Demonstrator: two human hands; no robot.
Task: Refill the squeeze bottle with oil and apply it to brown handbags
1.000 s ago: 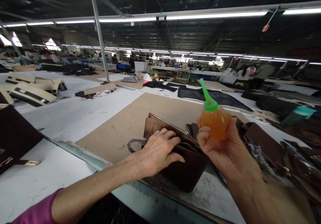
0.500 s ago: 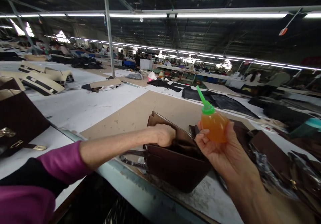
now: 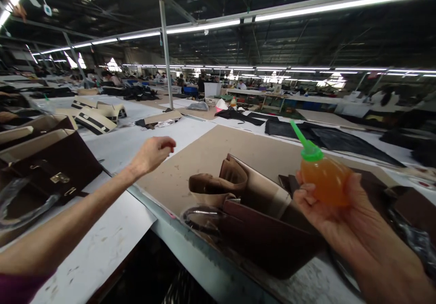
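My right hand grips a squeeze bottle of orange liquid, with a green cap and a green spout slanting up to the left. Directly below and left of it stands a dark brown handbag, its top open. Brown lining bulges out over the bag's left end, and a plastic-wrapped handle lies by that end. My left hand is in the air left of the bag, fingers loosely bent and slightly apart, with nothing seen in them. It touches neither bag nor table.
More brown handbags with metal clasps stand on the left. Cream pieces with black strips lie behind them. A tan board covers the table beyond my bag; black sheets lie farther back. Brown pieces and plastic wrap are at right.
My left hand has come out of the bag and moved left. The lining now sticks out of the bag's left end. My right hand still holds the bottle; the view has turned left.
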